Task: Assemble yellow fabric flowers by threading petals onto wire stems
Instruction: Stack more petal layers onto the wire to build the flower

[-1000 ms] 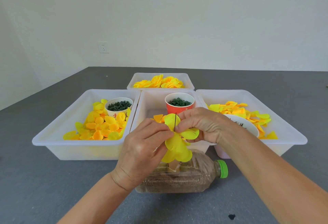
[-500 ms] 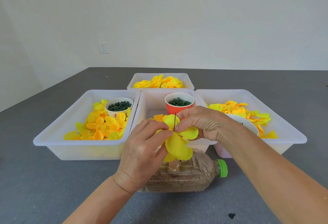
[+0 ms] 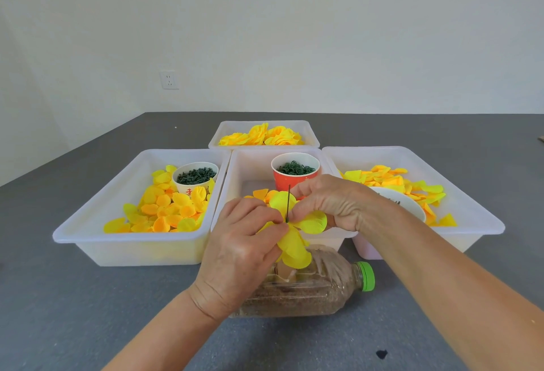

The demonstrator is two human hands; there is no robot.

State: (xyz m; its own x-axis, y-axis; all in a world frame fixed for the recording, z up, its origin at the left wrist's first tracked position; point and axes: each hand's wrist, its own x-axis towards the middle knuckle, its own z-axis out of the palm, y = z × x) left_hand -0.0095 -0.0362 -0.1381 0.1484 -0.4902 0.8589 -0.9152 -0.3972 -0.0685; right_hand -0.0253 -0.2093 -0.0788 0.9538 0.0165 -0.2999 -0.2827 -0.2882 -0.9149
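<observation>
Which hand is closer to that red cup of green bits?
Right. The right hand sits just in front of the red cup, overlapping its lower edge; the left hand is lower and further left.

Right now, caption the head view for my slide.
Both hands pinch yellow petals on a wire stem above a bottle.

A clear plastic bottle [image 3: 309, 291] with a green cap, filled with brownish grains, lies on its side on the grey tabletop [image 3: 73, 297]. A white wall socket [image 3: 169, 79] sits on the pale wall [image 3: 323, 32] behind.
</observation>
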